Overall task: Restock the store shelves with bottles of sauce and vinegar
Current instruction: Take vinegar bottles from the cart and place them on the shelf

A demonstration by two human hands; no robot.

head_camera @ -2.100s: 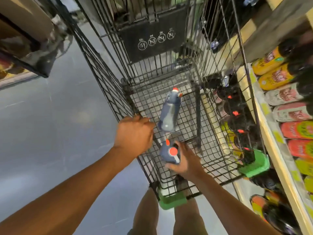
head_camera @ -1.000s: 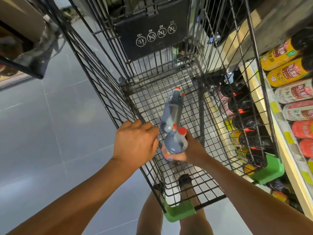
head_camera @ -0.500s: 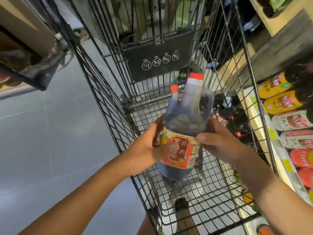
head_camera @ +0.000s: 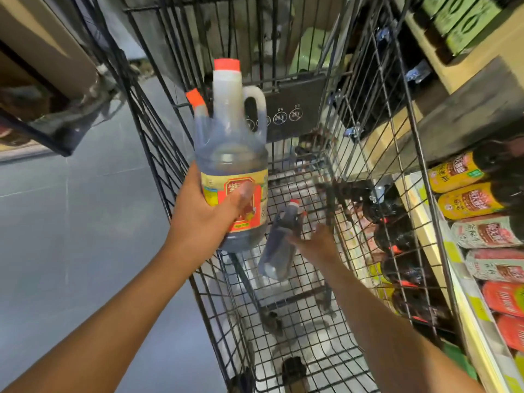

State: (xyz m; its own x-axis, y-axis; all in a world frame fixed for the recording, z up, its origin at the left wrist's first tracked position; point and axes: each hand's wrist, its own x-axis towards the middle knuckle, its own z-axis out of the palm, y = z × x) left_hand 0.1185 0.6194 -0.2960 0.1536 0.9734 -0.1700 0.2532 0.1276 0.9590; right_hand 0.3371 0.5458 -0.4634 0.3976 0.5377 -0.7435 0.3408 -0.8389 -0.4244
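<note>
My left hand (head_camera: 207,219) grips a large dark vinegar jug (head_camera: 235,154) by its yellow and red label. The jug is upright above the wire cart's left wall, with a red cap and a side handle. A smaller red-capped bottle neck (head_camera: 197,102) shows just behind it. A second dark bottle (head_camera: 279,245) lies on the floor of the wire cart (head_camera: 300,296). My right hand (head_camera: 316,242) is down inside the cart, its spread fingers touching that bottle's side without curling round it. The hand is blurred.
Store shelves (head_camera: 425,222) run along the right, stocked with yellow-labelled bottles (head_camera: 459,173), red and white ones (head_camera: 493,268), and dark red-capped bottles (head_camera: 397,245) lower down behind the cart's wires. Grey floor (head_camera: 71,222) lies on the left. My shoe (head_camera: 295,373) shows below the cart.
The jug, held by both hands half a second ago, is now in my left hand alone and higher. My right hand has dropped into the cart to the lying bottle.
</note>
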